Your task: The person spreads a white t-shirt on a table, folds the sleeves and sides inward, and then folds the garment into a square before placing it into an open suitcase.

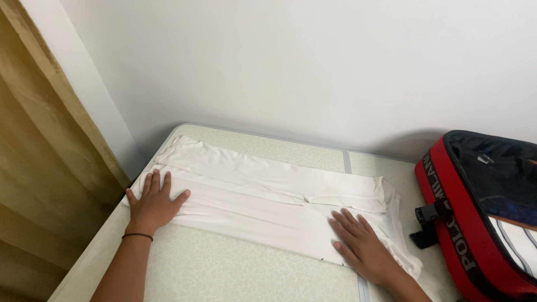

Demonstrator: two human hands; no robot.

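- Hands first: right hand [362, 245] lies flat and open on the near right end of the white garment [279, 204], gripping nothing.
- Left hand [154, 200], fingers spread, presses the left end, also holding nothing.
- Garment, folded into a long band across the pale table [235, 268], looks light, soft and limp; the ends or folded edges seem best to pinch.
- Red suitcase [475, 223] lies open at far right.

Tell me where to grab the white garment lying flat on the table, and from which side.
Probably best at the two short ends. The white garment lies folded in a long flat strip across the table, with the left hand pressing one end and the right hand the other. Pinch each end's near edge from the front, where the layers lie stacked and the table's near side is open.
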